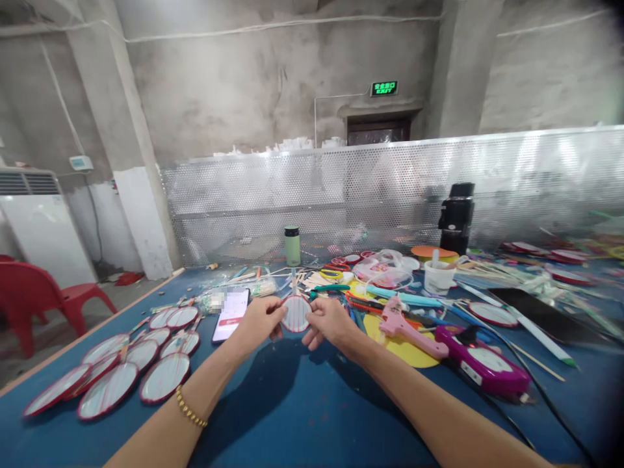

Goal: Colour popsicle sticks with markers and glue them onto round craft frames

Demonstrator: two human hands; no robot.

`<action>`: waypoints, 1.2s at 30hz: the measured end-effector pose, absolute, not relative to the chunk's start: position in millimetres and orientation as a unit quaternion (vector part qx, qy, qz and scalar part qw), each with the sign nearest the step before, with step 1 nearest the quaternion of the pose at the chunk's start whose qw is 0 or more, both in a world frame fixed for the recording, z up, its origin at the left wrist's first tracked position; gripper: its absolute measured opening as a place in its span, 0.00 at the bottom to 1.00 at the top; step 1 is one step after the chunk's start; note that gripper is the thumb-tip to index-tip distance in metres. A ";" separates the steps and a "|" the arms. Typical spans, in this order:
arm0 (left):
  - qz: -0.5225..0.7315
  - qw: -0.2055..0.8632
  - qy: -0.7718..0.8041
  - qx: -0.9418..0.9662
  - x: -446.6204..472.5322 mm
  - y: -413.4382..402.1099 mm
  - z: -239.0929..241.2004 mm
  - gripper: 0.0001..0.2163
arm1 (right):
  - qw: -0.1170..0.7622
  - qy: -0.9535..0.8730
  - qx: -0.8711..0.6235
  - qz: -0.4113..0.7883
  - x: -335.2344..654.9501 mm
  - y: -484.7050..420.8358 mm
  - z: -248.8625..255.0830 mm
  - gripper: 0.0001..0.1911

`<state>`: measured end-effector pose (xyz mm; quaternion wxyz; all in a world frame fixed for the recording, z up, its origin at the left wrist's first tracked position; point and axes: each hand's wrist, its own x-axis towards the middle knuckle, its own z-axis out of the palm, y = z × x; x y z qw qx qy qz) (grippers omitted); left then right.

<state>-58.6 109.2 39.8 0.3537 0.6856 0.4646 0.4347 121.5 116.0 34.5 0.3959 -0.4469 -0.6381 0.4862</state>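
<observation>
A small round fan (295,314) with a red rim, a pale striped face and a stick at its top is held up above the blue table. My left hand (263,320) pinches its left edge between thumb and fingers. On the right edge, the thumb and forefinger of my right hand (331,322) grip the rim, the other fingers loosely curled below. Beside my left forearm lies a group of similar red-rimmed fans (141,355), some overlapping. A phone (231,316) with a lit screen is just left of my left hand.
To the right are a pink glue gun (409,330) on a yellow disc, a purple device (482,361) with cables, a white cup (439,278) and a dark tablet (541,315). A green bottle (292,247) and black flask (457,218) stand before the perforated metal screen (302,188).
</observation>
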 end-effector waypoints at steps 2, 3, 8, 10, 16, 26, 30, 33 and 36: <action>0.438 0.351 0.469 0.681 -57.2 110.1 35.7 0.11 | 0.390 -0.642 -0.449 0.485 121.8 116.7 34.1 0.04; 0.439 0.352 0.473 0.678 -56.5 110.7 33.7 0.10 | 0.389 -0.643 -0.449 0.484 121.8 117.0 34.0 0.04; 0.435 0.356 0.486 0.669 -55.0 115.6 25.0 0.09 | 0.388 -0.644 -0.450 0.482 121.5 116.6 32.6 0.04; 0.433 0.350 0.488 0.672 -55.4 118.0 21.9 0.09 | 0.387 -0.644 -0.453 0.480 121.0 116.0 31.9 0.04; 0.430 0.320 0.491 0.686 -57.4 122.8 17.0 0.10 | 0.373 -0.646 -0.464 0.478 118.7 114.7 31.0 0.07; 0.413 0.275 0.509 0.704 -60.5 129.2 11.2 0.09 | 0.359 -0.660 -0.454 0.479 120.8 117.4 26.5 0.02; 0.404 0.283 0.508 0.706 -59.7 128.5 12.3 0.09 | 0.360 -0.664 -0.447 0.479 121.3 119.0 24.3 0.02; 0.406 0.282 0.506 0.707 -59.0 126.8 14.7 0.09 | 0.360 -0.666 -0.447 0.476 121.3 118.7 24.6 0.02; 0.411 0.277 0.504 0.707 -58.9 126.0 16.0 0.09 | 0.361 -0.669 -0.447 0.471 121.8 117.8 25.3 0.03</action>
